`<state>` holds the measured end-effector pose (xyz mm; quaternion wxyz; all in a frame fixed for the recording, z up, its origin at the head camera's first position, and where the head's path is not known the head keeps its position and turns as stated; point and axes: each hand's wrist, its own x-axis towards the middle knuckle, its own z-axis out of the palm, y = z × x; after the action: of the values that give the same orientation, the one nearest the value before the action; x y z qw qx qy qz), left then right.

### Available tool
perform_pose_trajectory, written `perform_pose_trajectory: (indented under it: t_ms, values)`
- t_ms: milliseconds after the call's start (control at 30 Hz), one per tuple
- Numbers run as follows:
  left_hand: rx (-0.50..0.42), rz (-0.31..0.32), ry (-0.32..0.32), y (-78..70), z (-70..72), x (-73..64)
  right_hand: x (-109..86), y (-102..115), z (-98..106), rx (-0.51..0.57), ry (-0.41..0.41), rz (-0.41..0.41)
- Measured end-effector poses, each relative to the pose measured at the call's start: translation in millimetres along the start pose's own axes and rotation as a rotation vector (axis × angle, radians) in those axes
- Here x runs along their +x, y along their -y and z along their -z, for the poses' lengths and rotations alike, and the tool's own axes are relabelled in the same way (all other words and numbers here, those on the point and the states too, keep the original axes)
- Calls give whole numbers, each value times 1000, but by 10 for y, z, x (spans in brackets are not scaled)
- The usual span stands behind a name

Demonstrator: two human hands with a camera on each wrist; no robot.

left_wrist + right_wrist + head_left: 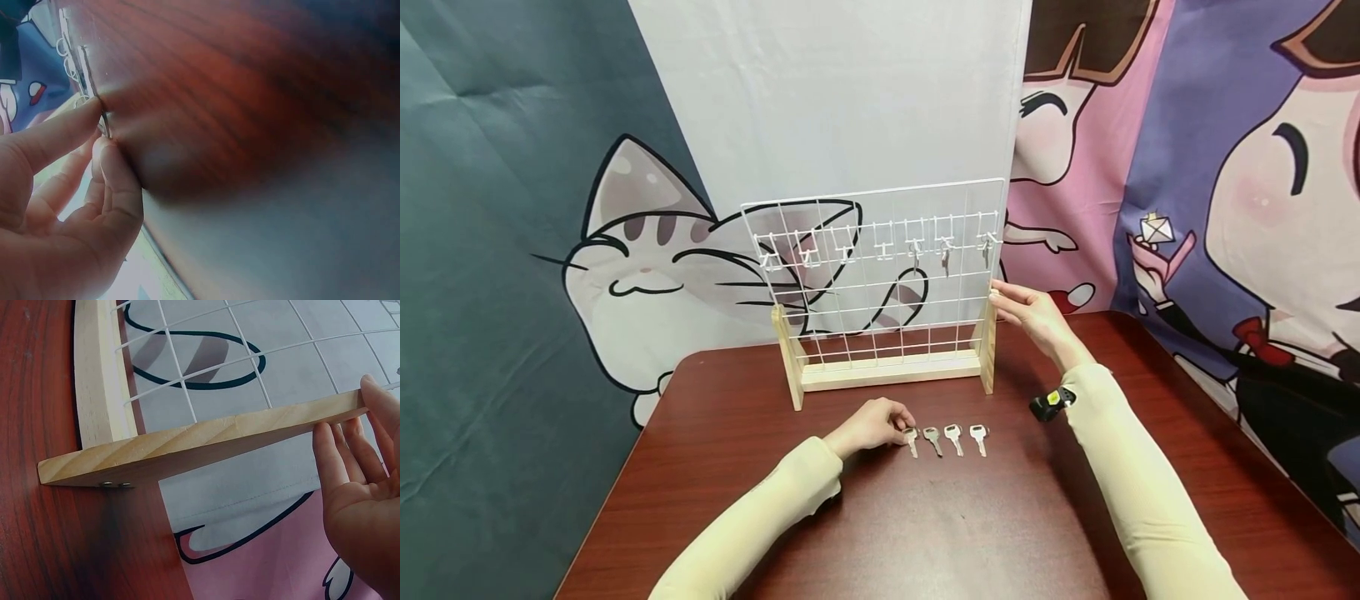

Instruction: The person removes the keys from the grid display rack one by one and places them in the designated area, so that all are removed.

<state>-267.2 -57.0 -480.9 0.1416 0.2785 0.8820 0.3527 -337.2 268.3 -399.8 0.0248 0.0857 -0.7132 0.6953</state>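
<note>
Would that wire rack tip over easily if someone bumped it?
Probably not sideways: the wire rack stands on two wooden feet. It looks tall and light, so a push from the front might rock it. That may be why the right hand touches its upright.

both arms wear long, close-fitting pale cream sleeves (760, 508) that run to the wrists and leave the left hand (872, 427) and right hand (1033, 315) bare, and a small black device with a yellow-green mark (1051, 403) is strapped at the right wrist.
</note>
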Motion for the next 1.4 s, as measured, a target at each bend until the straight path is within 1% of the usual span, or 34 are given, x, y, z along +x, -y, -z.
perform_pose_trajectory:
  t_ms: [167, 267, 467, 600, 733, 900, 1033, 1133, 1267, 1333, 1400]
  values:
    - [-2, -4, 6, -5, 15, 3, 9, 20, -7, -15, -13, -8]
    - [-1, -8, 8, 1, 13, 5, 12, 22, -5, -12, -7, -11]
    - [-23, -9, 10, 21, 19, 23, 1, 11, 20, 20, 4, 15]
    - [-44, -23, 13, 65, 59, 6, 3, 5, 26, 23, 12, 20]
    - [-43, -27, 2, 130, 143, -30, 1, 3, 11, -4, 18, 15]
    - [-47, -29, -58, 187, 300, -43, -8, 2, 6, -7, 12, 9]
    - [-46, -27, -129, 148, 452, -26, -12, -2, 15, -9, 12, 11]
    - [-60, -18, -179, 66, 574, -1, -12, -11, 20, -18, 10, 7]
    - [-79, -26, -249, -98, 761, 71, -6, -19, 16, -20, 6, 4]
    - [-94, -34, -281, -185, 856, 111, -3, -15, 14, -21, 11, 5]
    - [-129, -38, -301, -268, 944, 139, 2, -10, 12, -23, 12, 2]
